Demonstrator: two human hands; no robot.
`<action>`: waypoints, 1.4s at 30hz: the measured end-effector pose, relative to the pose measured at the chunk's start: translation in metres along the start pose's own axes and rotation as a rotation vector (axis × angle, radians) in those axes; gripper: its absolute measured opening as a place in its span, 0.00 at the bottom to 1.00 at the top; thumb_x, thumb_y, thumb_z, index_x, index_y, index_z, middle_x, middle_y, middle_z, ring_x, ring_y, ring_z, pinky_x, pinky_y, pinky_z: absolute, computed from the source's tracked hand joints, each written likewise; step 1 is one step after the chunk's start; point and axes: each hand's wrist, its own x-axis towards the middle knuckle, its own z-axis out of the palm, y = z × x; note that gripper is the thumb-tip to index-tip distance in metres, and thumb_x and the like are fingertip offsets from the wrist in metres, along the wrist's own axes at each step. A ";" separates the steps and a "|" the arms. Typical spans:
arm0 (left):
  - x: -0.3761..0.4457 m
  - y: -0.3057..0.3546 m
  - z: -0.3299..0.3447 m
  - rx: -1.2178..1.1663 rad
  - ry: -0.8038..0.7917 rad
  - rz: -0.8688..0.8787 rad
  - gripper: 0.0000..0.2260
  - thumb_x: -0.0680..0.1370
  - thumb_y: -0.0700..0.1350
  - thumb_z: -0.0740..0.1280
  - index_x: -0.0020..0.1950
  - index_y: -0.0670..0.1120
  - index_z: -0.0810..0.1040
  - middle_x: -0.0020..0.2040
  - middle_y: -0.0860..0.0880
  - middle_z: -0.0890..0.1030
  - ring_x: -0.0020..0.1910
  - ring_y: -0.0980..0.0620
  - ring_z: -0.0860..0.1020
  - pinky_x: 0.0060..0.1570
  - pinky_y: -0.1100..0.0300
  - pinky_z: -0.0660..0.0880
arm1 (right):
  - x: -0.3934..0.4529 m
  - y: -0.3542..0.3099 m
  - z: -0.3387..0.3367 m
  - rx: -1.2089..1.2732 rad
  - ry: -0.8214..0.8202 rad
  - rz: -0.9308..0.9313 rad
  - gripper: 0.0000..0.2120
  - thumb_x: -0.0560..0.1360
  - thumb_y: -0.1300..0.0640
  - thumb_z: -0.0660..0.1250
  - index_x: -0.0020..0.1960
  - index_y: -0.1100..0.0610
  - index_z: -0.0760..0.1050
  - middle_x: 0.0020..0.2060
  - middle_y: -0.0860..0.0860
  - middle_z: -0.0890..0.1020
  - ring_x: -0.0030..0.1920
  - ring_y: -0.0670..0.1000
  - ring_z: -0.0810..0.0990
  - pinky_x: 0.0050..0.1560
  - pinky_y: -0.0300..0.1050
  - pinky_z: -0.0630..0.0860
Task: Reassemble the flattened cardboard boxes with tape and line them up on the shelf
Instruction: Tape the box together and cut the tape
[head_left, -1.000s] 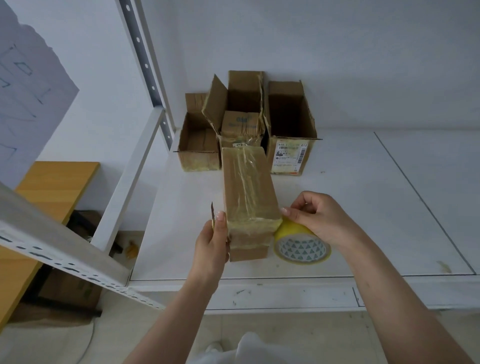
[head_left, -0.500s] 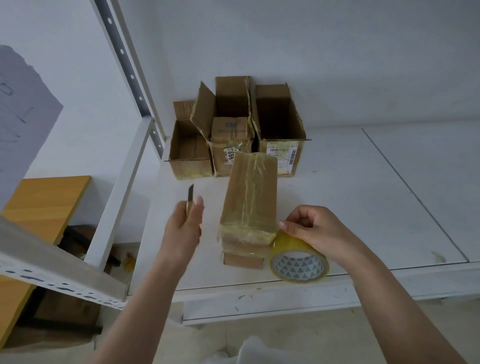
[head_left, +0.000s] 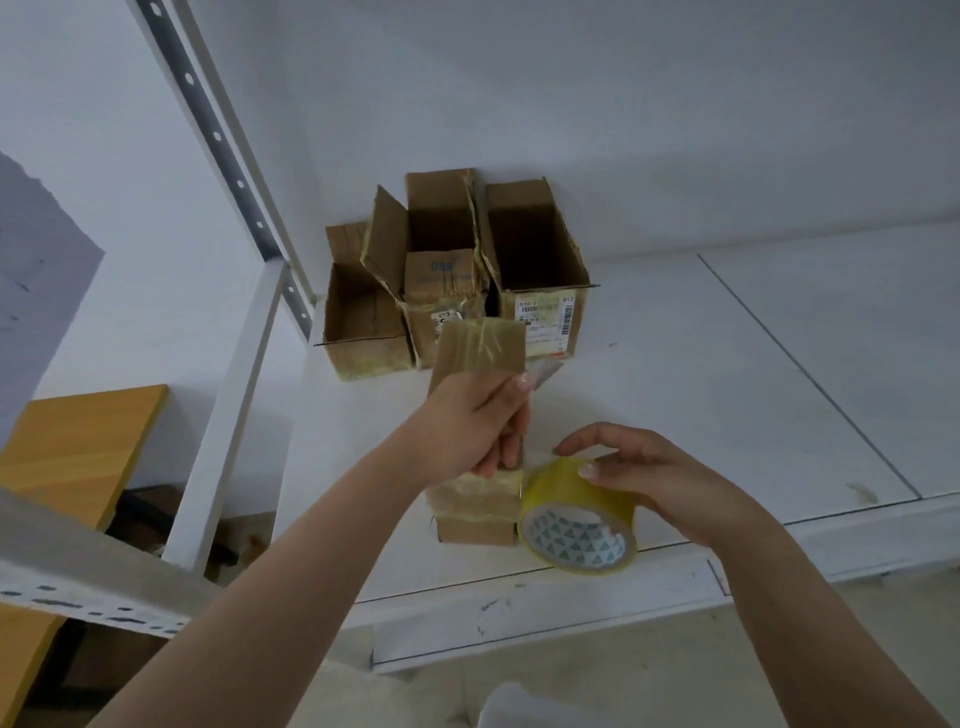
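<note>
Two hands work at the front edge of a white shelf (head_left: 727, 395). My left hand (head_left: 467, 421), which half a second ago hovered to the left of the box, now reaches across the tall brown cardboard box wrapped in clear tape (head_left: 478, 353). Its fingers are curled around a small knife whose pale blade (head_left: 545, 373) sticks out to the right past the box edge. I cannot tell whether this hand also presses on the box.

My right hand (head_left: 654, 478) has loosened. Earlier it pinched the tape against the box; now its fingers arch over the yellow roll of packing tape (head_left: 576, 519), resting on its top rather than gripping it. The roll stands on its edge on the shelf, touching the box's near right corner.

At the back left of the shelf stand three open-topped brown cardboard boxes (head_left: 447, 291) in a row against the wall.

I judge the blade has come across to cut the tape, so this box is nearly sealed and can soon join the row.
</note>
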 end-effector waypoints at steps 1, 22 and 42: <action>0.000 -0.002 -0.001 0.019 0.010 0.024 0.21 0.84 0.53 0.54 0.36 0.46 0.73 0.26 0.49 0.79 0.20 0.53 0.72 0.24 0.62 0.70 | 0.000 -0.001 -0.001 -0.026 0.006 0.002 0.08 0.77 0.54 0.68 0.55 0.49 0.80 0.43 0.56 0.84 0.42 0.50 0.83 0.44 0.41 0.76; 0.003 0.051 0.011 0.912 -0.437 -0.123 0.17 0.85 0.51 0.51 0.40 0.48 0.69 0.36 0.52 0.69 0.39 0.54 0.69 0.41 0.59 0.66 | -0.022 -0.006 0.001 -0.276 0.349 -0.074 0.08 0.74 0.49 0.72 0.38 0.51 0.79 0.34 0.51 0.82 0.35 0.47 0.79 0.37 0.41 0.74; 0.000 0.027 0.024 0.799 0.079 -0.113 0.11 0.75 0.45 0.67 0.39 0.50 0.64 0.37 0.52 0.71 0.40 0.50 0.73 0.39 0.59 0.66 | -0.012 0.035 0.010 -0.158 0.431 0.163 0.10 0.75 0.52 0.71 0.38 0.54 0.78 0.36 0.52 0.79 0.30 0.48 0.77 0.23 0.35 0.71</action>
